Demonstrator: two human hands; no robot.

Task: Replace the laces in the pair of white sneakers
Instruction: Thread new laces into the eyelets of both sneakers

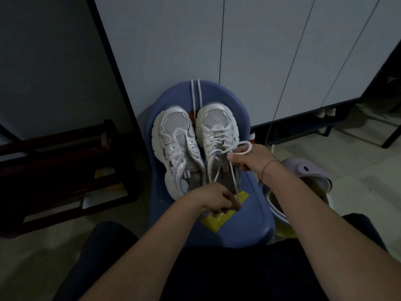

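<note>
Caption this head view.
The left hand and right hand hold the lace of the laced sneaker; the unlaced sneaker sits beside it.

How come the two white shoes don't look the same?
The right sneaker has a lace criss-crossed through it; the left sneaker has none, and its eyelets are bare. The right hand and left hand both hold the right sneaker's lace; neither holds the left sneaker. Both are white with mesh toes, side by side on the blue chair, toes pointing away.
</note>
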